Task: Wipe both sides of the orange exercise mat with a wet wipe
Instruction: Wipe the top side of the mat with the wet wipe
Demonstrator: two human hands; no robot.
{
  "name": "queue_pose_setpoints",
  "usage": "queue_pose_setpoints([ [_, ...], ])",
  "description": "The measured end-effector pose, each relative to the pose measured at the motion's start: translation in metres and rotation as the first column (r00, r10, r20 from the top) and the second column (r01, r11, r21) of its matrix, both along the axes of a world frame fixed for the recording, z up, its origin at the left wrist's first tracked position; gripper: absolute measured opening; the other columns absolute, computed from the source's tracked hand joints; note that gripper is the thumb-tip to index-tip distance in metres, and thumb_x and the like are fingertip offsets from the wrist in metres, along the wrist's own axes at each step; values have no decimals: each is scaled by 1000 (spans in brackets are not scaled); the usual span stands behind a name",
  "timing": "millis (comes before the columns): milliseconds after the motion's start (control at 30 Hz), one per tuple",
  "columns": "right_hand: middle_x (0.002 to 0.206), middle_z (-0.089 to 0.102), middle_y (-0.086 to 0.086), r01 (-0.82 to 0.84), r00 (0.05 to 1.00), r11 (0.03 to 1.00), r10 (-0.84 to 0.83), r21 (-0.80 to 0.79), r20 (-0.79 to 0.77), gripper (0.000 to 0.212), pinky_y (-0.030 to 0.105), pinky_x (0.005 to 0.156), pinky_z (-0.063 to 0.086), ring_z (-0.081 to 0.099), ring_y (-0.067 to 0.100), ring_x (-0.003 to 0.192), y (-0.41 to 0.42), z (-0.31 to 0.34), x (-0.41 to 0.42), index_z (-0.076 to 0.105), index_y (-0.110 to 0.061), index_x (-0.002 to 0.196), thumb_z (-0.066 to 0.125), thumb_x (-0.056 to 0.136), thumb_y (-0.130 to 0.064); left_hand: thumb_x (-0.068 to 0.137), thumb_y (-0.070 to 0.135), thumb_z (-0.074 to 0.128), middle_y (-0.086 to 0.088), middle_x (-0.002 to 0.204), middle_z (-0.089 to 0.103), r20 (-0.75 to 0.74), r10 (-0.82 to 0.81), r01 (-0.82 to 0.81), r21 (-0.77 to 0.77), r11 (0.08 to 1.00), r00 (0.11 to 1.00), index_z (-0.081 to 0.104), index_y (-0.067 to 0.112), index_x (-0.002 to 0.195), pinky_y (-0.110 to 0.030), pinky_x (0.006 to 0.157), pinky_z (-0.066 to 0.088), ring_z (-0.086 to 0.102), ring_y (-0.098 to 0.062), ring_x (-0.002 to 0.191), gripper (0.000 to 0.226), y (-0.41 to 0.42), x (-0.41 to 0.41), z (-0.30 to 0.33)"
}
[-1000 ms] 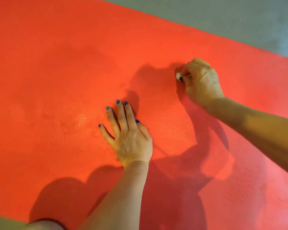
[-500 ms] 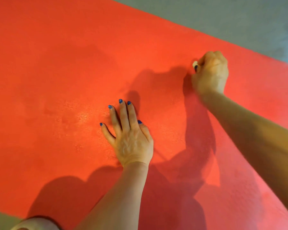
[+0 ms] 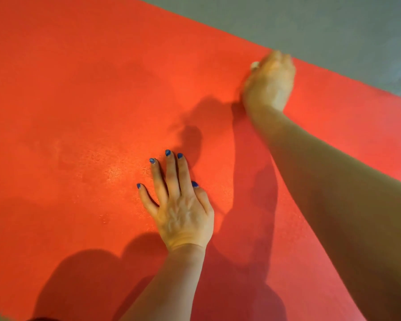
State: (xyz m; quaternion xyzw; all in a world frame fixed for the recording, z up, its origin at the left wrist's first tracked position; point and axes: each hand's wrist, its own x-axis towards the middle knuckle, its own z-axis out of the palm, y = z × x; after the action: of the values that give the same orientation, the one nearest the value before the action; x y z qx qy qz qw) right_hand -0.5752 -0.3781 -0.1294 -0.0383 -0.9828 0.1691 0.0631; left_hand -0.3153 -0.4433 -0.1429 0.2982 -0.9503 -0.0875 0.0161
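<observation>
Mat: the orange exercise mat (image 3: pixel 90 93) lies flat on the floor and fills most of the view; its far edge runs diagonally just beyond the right hand's fingers.
Mat surface: a patch with a wet, speckled sheen sits just to the left of the left hand's fingers; the rest reads as matt orange with cast shadows.
Wet wipe: a small whitish wad, the wet wipe (image 3: pixel 255 65), shows at the left side of the right hand's curled fingers; most of it is hidden inside the fist.
Right hand: the right hand (image 3: pixel 270 81) is blurred, knuckles up, fingers curled tight round the wipe and pressed down on the mat near its far edge.
Left hand: the left hand (image 3: pixel 183 205) lies palm down on the mat, well apart from the right hand and nearer the camera; fingers straight and slightly spread, holding nothing, nails painted blue.
Floor: grey floor (image 3: pixel 333 26) lies beyond the mat's far edge, past the right hand's fingers.
</observation>
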Motion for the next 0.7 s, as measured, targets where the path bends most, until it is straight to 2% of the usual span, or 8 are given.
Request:
queue_pose_setpoints([
  [100, 118, 56, 13, -396, 917, 918, 396, -8, 45, 21, 38, 89, 36, 52, 32, 109, -20, 6, -11, 60, -8, 107, 47, 94, -18, 94, 26, 35, 0, 166, 27, 0, 1, -1, 2, 1000, 1000, 34, 17, 156, -60, 121, 10, 16, -28, 155, 63, 1, 0, 0],
  [167, 112, 58, 13, -513, 857, 858, 512, 5, 52, 19, 42, 87, 40, 54, 33, 103, 1, 9, -22, 61, -8, 99, 49, 92, -22, 94, 26, 36, 0, 166, 26, 10, -3, 3, 4, 1000, 1000, 33, 17, 157, -60, 121, 9, 15, -28, 156, 64, 0, 0, 0],
  [233, 106, 60, 16, -435, 900, 900, 435, 27, 11, 20, 43, 87, 41, 55, 35, 101, 37, 8, -33, 62, -8, 92, 50, 89, -23, 94, 26, 37, 0, 166, 25, -1, -6, 6, 7, 1000, 1000, 33, 17, 157, -60, 121, 9, 14, -28, 156, 64, 1, 1, -1],
  [300, 104, 62, 18, -233, 972, 972, 232, -37, -22, 21, 42, 86, 40, 56, 36, 100, 76, 6, -39, 64, -7, 90, 49, 84, -21, 93, 25, 39, 1, 167, 25, -4, -1, 1, 8, 1000, 1000, 34, 17, 157, -60, 121, 9, 14, -27, 156, 64, 1, 1, -2],
  [433, 110, 60, 21, -30, 999, 1000, 30, 0, -28, 24, 36, 86, 35, 54, 36, 106, 100, 3, -28, 65, -4, 97, 48, 89, -21, 93, 25, 40, 1, 167, 24, -4, 10, -10, 27, 1000, 1000, 32, 19, 157, -63, 121, 12, 15, -27, 156, 64, 1, 0, -1],
  [500, 110, 59, 20, -81, 996, 997, 82, 16, -35, 23, 37, 85, 34, 53, 37, 106, 92, 4, -10, 64, -4, 95, 49, 92, -21, 93, 25, 40, 1, 166, 25, -3, 5, -5, 27, 1000, 1000, 33, 18, 156, -63, 120, 12, 16, -27, 155, 64, 1, 0, -1],
  [633, 100, 61, 20, -489, 872, 871, 488, 40, 36, 11, 35, 83, 36, 54, 37, 99, 107, 10, 10, 65, -3, 91, 58, 89, -11, 93, 25, 40, 1, 166, 26, -7, 11, -11, 22, 1000, 1000, 36, 17, 156, -62, 121, 12, 15, -27, 156, 63, 1, 0, -1],
  [700, 99, 62, 23, -396, 918, 912, 393, 104, 53, 14, 39, 84, 38, 55, 39, 98, 135, 12, -8, 66, -2, 91, 58, 88, -13, 93, 25, 40, 0, 165, 27, -6, 14, -14, 21, 1000, 1000, 37, 16, 155, -61, 120, 11, 15, -27, 156, 63, 2, 0, -1],
])
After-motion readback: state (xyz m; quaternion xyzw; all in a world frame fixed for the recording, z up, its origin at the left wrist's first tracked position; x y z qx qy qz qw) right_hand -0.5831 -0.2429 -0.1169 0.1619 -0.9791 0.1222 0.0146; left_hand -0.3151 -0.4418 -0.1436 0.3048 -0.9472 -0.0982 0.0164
